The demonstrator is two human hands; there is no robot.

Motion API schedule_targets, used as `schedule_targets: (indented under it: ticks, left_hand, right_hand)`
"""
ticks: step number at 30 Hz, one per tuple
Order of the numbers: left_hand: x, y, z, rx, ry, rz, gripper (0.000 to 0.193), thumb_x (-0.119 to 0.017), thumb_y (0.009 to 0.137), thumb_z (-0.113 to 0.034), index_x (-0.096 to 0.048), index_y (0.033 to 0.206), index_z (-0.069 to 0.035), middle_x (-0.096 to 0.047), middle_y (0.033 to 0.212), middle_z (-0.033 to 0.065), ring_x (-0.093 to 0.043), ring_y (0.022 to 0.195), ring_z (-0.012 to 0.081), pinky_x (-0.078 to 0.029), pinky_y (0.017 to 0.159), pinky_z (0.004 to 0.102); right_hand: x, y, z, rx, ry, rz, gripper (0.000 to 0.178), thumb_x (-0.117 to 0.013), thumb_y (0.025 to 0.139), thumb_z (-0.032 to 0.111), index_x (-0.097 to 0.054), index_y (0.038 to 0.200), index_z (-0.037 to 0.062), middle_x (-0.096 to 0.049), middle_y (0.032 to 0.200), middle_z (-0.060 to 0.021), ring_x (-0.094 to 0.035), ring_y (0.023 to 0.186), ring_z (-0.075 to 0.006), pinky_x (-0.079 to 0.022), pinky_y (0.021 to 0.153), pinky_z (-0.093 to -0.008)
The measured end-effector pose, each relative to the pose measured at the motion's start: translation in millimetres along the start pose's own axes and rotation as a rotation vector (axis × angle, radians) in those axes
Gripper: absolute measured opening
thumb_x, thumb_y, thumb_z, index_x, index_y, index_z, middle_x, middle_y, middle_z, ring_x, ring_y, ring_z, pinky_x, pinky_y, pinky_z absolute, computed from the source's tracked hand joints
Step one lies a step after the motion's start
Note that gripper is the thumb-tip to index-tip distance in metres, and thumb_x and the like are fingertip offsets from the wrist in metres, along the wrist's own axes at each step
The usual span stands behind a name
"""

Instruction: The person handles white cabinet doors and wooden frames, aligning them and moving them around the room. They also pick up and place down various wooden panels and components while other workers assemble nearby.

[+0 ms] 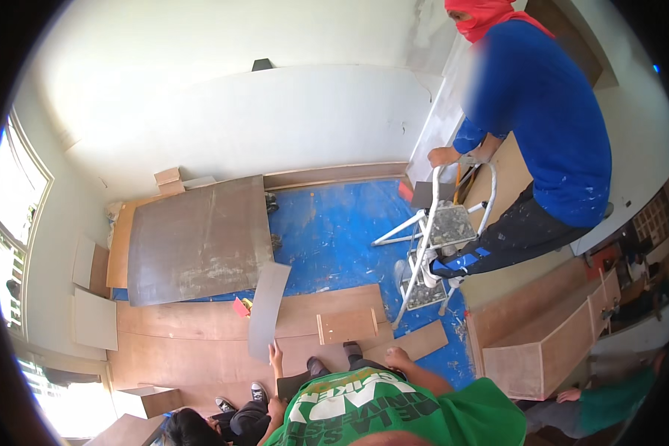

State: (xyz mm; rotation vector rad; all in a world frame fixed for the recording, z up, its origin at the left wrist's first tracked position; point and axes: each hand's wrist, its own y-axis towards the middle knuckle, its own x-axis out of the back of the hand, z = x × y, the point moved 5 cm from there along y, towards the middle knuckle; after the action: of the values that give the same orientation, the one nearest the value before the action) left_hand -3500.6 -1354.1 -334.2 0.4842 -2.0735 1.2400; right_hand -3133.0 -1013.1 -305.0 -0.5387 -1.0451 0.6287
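Note:
My left hand (pixel 276 352) grips the lower end of a thin, slightly bent grey strip of sheet (pixel 268 312). The strip stands tilted up over the plywood boards (pixel 178 334) on the floor. On the other side, my right hand (pixel 398 358) is closed like a fist above a plywood strip (pixel 416 341); what it holds, if anything, is hidden. Between my hands lies a small plywood panel (pixel 347 327) with narrow battens at its ends. A small red and yellow object (pixel 242 306) rests just beyond the grey strip.
A large grey-brown sheet (pixel 201 241) lies far left over blue floor covering (pixel 327 223). At right, a person in blue (pixel 543 111) stands by a white step ladder (pixel 431 238). Someone dark-haired (pixel 186 429) sits close on my left. Long plywood boxes (pixel 543 334) stand right.

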Motion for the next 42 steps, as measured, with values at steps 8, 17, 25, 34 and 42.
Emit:
schedule_targets:
  ticks: [8, 17, 25, 34, 42]
  left_hand:
    - [8, 7, -11, -0.058, -0.026, -0.038, 0.044, -0.062, 0.078, -0.029, -0.061, 0.111, 0.0, -0.064, 0.084, 0.0282, -0.064, 0.082, 0.042, -0.052, 0.073, 0.0486]
    - [-22, 18, 1, -0.084, 0.001, -0.017, 0.047, -0.065, 0.077, -0.034, -0.061, 0.104, 0.004, -0.064, 0.09, 0.0285, -0.063, 0.084, 0.043, -0.051, 0.076, 0.0481]
    - [-12, 0, 24, -0.013, -0.002, -0.006, 0.044, -0.065, 0.077, -0.034, -0.063, 0.099, 0.004, -0.064, 0.091, 0.0274, -0.063, 0.084, 0.0422, -0.051, 0.075, 0.0478]
    - [-28, -6, 37, 0.026, -0.022, -0.033, 0.041, -0.066, 0.077, -0.034, -0.065, 0.093, 0.003, -0.064, 0.091, 0.026, -0.064, 0.083, 0.0413, -0.051, 0.074, 0.0474]
    - [-26, -8, 9, -0.012, -0.073, -0.104, 0.039, -0.061, 0.082, -0.034, -0.064, 0.095, 0.002, -0.064, 0.095, 0.0255, -0.063, 0.086, 0.0408, -0.05, 0.074, 0.0476]
  right_hand:
    - [0, -12, 4, 0.178, -0.13, -0.108, 0.023, -0.057, 0.073, 0.025, -0.063, 0.079, 0.0038, -0.064, 0.082, -0.0203, -0.063, 0.077, -0.0367, -0.05, 0.069, -0.0439]
    - [-30, 29, -42, 0.375, -0.277, -0.207, 0.024, -0.06, 0.071, 0.027, -0.064, 0.076, 0.0045, -0.063, 0.083, -0.0212, -0.061, 0.082, -0.0391, -0.049, 0.071, -0.0456]
    - [-19, 1, 0, 0.224, -0.157, -0.16, 0.027, -0.06, 0.072, 0.029, -0.065, 0.082, 0.0049, -0.064, 0.09, -0.0192, -0.061, 0.087, -0.0377, -0.049, 0.074, -0.0451]
    - [-9, -1, 7, 0.152, -0.187, -0.039, 0.037, -0.061, 0.072, 0.03, -0.067, 0.098, 0.004, -0.065, 0.096, -0.0191, -0.062, 0.093, -0.0365, -0.05, 0.081, -0.042]
    - [6, 17, 2, 0.29, -0.17, -0.102, 0.027, -0.058, 0.073, 0.028, -0.061, 0.078, 0.0017, -0.061, 0.086, -0.0237, -0.059, 0.084, -0.0411, -0.048, 0.072, -0.0474]
